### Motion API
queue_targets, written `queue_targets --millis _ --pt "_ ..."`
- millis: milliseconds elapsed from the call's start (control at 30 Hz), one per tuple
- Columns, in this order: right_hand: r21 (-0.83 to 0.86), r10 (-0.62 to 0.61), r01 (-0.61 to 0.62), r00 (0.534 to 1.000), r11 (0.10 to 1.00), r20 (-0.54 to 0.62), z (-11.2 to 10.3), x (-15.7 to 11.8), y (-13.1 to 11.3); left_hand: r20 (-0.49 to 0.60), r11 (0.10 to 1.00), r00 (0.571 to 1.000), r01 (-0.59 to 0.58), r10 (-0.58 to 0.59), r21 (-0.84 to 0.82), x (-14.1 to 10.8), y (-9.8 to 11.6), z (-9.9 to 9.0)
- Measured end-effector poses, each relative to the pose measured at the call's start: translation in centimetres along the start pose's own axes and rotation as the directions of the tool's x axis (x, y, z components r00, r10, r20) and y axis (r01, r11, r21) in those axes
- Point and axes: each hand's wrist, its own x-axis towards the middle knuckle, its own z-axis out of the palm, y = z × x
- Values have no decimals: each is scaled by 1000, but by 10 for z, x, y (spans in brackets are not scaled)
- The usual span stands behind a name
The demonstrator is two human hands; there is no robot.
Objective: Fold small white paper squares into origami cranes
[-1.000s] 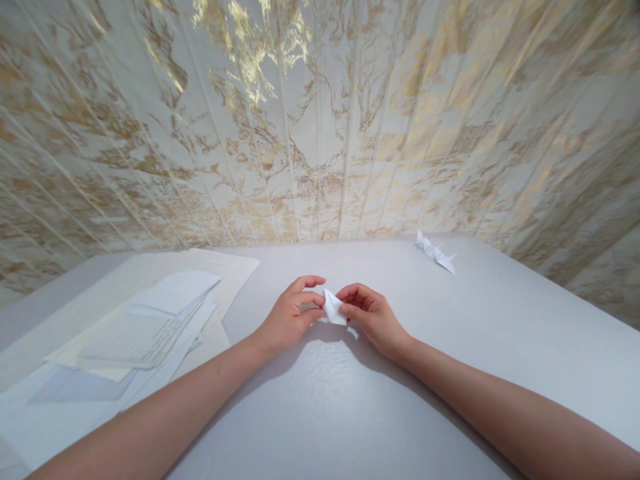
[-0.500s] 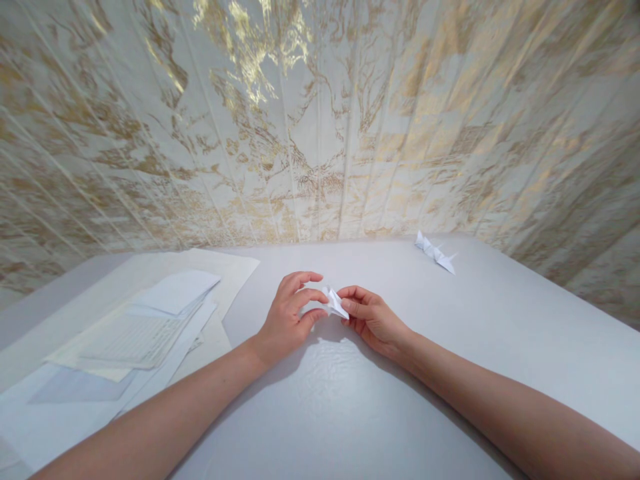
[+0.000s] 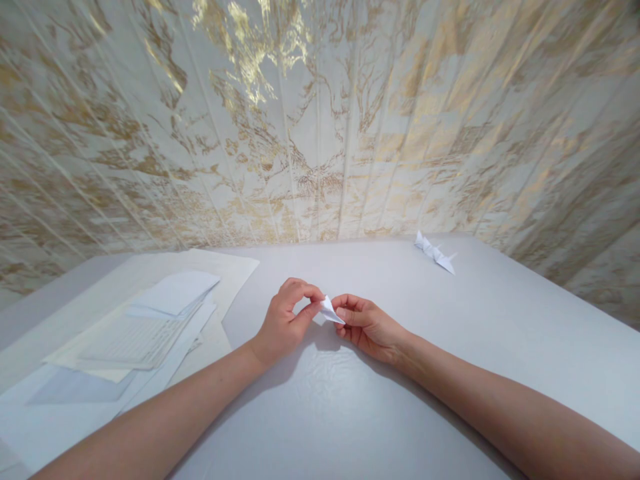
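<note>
A small folded white paper piece (image 3: pixel 331 311), pointed like an origami crane, is held up between both hands over the middle of the table. My left hand (image 3: pixel 286 319) pinches its left end between thumb and forefinger. On the other side, my right hand (image 3: pixel 369 327) grips the lower right part with thumb and fingers, which hide some of it. Several folded white paper cranes (image 3: pixel 435 253) stand in a row at the back right of the table.
Loose sheets and envelopes lie in a pile (image 3: pixel 135 337) at the left, some with writing, on a larger cream sheet (image 3: pixel 233 267). The white table (image 3: pixel 330 413) ends at a wall (image 3: pixel 320 120) with gold-patterned covering.
The left fingers, apart before, have closed in a pinch on the paper's left end. The paper has tilted and shifted slightly; the right hand keeps its hold, a little lower.
</note>
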Motion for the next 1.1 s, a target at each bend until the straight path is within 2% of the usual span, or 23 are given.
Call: queue_targets --millis 100,300,433,900,1100 --pt "2 -5 5 1000 1000 4 -1 1 1 10 1000 1000 -11 11 7 1 1 0" --pt "66 80 -83 996 994 48 -4 1 5 -2 962 970 -243 245 125 0 -8 3" --pt "61 96 -100 993 993 66 -3 0 6 -11 941 952 -299 305 157 -1 -14 4" --pt "-131 -149 146 989 981 -11 10 -8 3 -24 944 964 -253 264 211 -2 -12 3" --pt "-298 -316 295 948 908 -26 4 -6 7 -24 990 1000 3 1 142 -3 -7 4"
